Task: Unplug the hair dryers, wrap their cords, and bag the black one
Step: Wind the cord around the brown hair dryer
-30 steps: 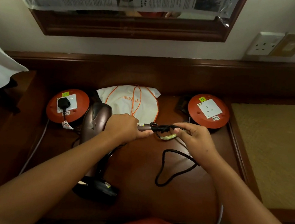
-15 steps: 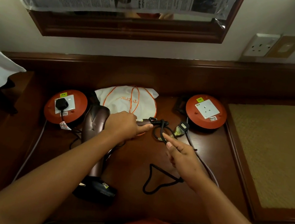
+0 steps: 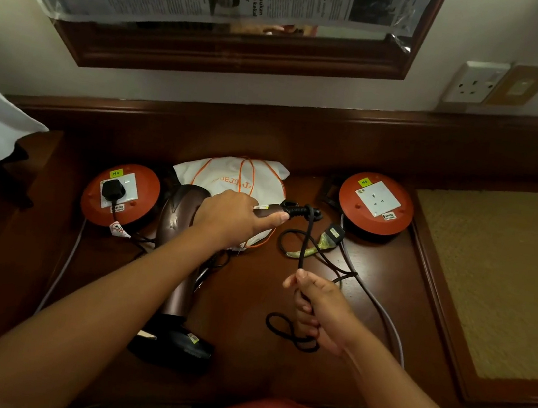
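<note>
Dark polished wood makes up the desk (image 3: 238,365) under both hands, with a framed mirror (image 3: 233,57) on the wall well beyond them, newspaper taped across its glass. Beyond the left hand lies a white drawstring bag (image 3: 229,177) with orange cord, and to either side of the hands sit two round orange socket reels: the left reel (image 3: 142,207) has a black plug (image 3: 112,189) in it, the right reel (image 3: 347,201) has an empty socket. A brown hair dryer (image 3: 177,225) lies partly under the left forearm, and a black hair dryer (image 3: 178,346) lies nearer the body, below that arm. The left hand (image 3: 234,219) is curled round the brown dryer's handle end, thumb along it, where the black cord (image 3: 305,240) leaves through its strain relief. The right hand (image 3: 321,311) is closed round that cord lower down, a loop trailing below the fist. The cord's loose plug (image 3: 334,232) lies on the desk just beyond the right hand, near the right reel. Judging by this, the step is wrapping the brown dryer's cord. To do it well, keep the handle pinned steady, lay even turns with light tension starting near the strain relief, avoid a sharp kink there, and free the tangle of loops before the plug drags.
</note>
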Action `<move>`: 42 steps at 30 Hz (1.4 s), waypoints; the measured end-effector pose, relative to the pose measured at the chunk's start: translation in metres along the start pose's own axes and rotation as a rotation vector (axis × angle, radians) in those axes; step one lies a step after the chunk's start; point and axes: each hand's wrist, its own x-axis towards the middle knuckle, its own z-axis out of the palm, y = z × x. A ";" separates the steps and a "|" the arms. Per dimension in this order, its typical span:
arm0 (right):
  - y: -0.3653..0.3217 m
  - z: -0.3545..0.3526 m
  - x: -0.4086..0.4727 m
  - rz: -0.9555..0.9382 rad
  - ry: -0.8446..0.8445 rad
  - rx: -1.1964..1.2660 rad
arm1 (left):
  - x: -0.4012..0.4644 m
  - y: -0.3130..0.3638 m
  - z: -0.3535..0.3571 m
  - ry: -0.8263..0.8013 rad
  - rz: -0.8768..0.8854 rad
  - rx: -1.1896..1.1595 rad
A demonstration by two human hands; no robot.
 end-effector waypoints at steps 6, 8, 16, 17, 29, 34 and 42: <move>0.006 -0.003 0.003 0.026 -0.017 0.101 | -0.002 0.002 -0.008 -0.009 0.029 -0.034; 0.008 -0.001 0.006 0.020 -0.007 0.196 | -0.002 0.004 -0.010 -0.013 0.039 -0.064; 0.007 -0.008 0.016 -0.146 0.172 -0.055 | -0.012 0.002 -0.015 -0.059 0.116 -0.095; 0.004 -0.008 0.017 -0.169 0.193 -0.091 | -0.013 0.002 -0.016 -0.065 0.128 -0.098; -0.037 -0.022 0.041 -0.194 0.176 -0.229 | -0.015 0.001 -0.021 -0.087 0.323 0.056; -0.056 -0.029 0.047 -0.206 0.215 -0.285 | -0.019 -0.001 -0.024 -0.113 0.347 0.118; -0.089 -0.031 0.043 -0.468 0.319 -0.755 | -0.025 -0.003 -0.018 -0.142 0.353 0.258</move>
